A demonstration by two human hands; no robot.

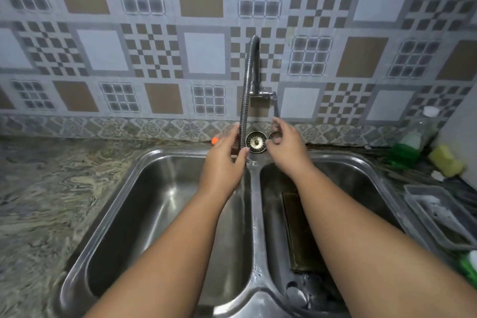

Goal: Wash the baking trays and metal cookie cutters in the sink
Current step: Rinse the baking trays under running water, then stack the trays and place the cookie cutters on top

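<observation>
L hand (222, 165) grips the flex tap hose (245, 100) near its low end, thumb & fingers curled round it, above the divider btw basins. R hand (286, 150) at its 2 o'clock, fingers loosely curled by a small dark ring (274, 134); can't tell if it pinches it. Strainer (255, 141) sits btw the hands on the sink (144, 162) back rim. Dark baking tray (294, 227) lies in R basin, at 5 o'clock, partly under R forearm. Green soap bottle (405, 152) & yellow sponge (446, 164) at 3 o'clock on the counter (51, 201)
</observation>
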